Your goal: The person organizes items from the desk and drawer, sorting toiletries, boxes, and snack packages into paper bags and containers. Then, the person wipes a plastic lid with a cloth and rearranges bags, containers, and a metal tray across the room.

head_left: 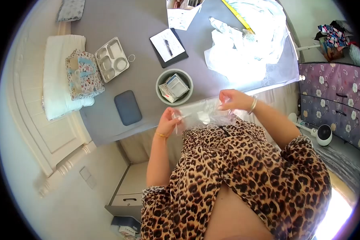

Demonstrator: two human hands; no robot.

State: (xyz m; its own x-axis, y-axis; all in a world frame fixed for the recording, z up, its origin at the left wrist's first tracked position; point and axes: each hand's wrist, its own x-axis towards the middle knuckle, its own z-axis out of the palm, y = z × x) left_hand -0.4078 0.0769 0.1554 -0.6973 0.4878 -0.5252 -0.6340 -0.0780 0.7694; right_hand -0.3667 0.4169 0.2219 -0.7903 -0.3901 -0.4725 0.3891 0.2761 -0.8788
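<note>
Between my two hands a clear plastic bag (204, 114) is stretched out, just in front of my body at the bed's edge. My left hand (169, 121) pinches its left end, thumb against fingers. At the other end my right hand (233, 101) grips the plastic with bent fingers. Just beyond the bag stands a round grey-green bin (159, 93) on the grey sheet, with a small white tray (177, 86) and some packets inside. Whether the bag holds anything is hard to make out through its glare.
On the grey sheet (136, 44) lie a dark blue case (128, 108), a compartment tray (111, 60), a patterned bag (86, 76), and a notepad with a pen (168, 47). Crumpled white plastic (244, 52) and a yellow strip (238, 15) lie at the far right. A white camera (324, 135) stands right.
</note>
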